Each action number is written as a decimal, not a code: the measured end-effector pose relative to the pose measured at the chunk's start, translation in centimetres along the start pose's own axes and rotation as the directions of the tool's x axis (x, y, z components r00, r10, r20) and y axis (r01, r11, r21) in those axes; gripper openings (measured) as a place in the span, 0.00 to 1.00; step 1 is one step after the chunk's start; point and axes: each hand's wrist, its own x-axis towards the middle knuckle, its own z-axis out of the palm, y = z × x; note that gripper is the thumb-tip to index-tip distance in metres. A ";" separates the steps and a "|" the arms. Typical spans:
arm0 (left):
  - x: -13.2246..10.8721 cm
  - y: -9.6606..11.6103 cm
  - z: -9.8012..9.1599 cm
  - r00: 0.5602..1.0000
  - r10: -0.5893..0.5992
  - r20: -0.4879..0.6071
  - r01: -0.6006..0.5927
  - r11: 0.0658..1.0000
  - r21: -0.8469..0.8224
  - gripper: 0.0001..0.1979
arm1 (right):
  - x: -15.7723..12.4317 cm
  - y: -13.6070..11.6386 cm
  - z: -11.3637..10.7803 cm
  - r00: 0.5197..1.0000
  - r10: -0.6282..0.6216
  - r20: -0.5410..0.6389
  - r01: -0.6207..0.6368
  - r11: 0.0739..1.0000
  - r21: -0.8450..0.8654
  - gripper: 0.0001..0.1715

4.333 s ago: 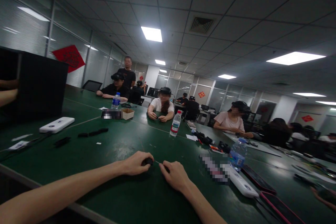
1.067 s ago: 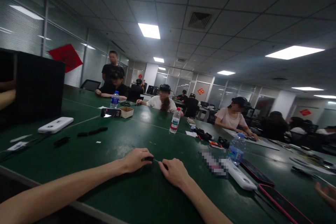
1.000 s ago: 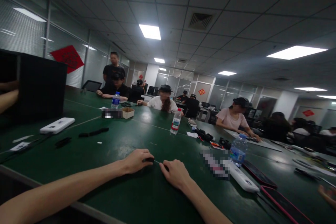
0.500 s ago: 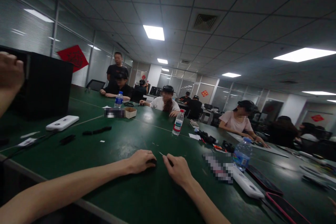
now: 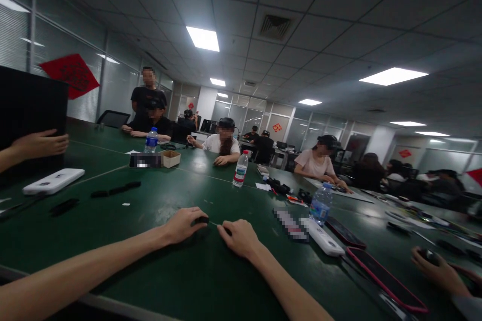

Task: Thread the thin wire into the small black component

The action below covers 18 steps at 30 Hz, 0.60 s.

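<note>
My left hand (image 5: 185,225) is closed over the green table (image 5: 165,271), with a small black piece (image 5: 202,219) pinched between thumb and fingers. My right hand (image 5: 241,238) is closed too, gripping a thin pale sliver (image 5: 213,223) whose far end points at the black piece. Whether the sliver touches it I cannot tell; its kind is too small to make out. Several black strips (image 5: 116,189) and a scrap of white paper (image 5: 126,204) lie beyond my left forearm.
At left another person's hand (image 5: 41,143) touches a black box (image 5: 30,105). White power banks (image 5: 54,180), a red-capped bottle (image 5: 240,169), a blue-capped bottle (image 5: 321,204) and a red-edged phone (image 5: 386,278) stand or lie around. Another hand (image 5: 439,268) at right holds something dark.
The view has swung right. My left hand now shows the black piece at its fingertips, closer to the sliver. The other person's hand at left has lowered against the box; another hand appears at right.
</note>
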 end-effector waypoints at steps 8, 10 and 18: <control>0.0 -0.2 0.7 0.999 0.046 -0.027 -0.046 0.999 0.010 0.12 | 0.0 0.5 0.6 0.999 0.002 -0.044 -0.006 0.996 -0.084 0.28; 0.1 -0.4 1.0 0.997 0.059 -0.044 -0.059 0.998 -0.003 0.12 | 0.0 0.6 0.9 0.998 -0.004 -0.059 -0.002 0.994 -0.105 0.27; 0.0 -0.4 1.0 0.998 0.054 -0.036 -0.054 0.999 0.001 0.11 | 0.0 -0.1 0.8 0.998 0.030 -0.047 -0.035 0.993 -0.112 0.28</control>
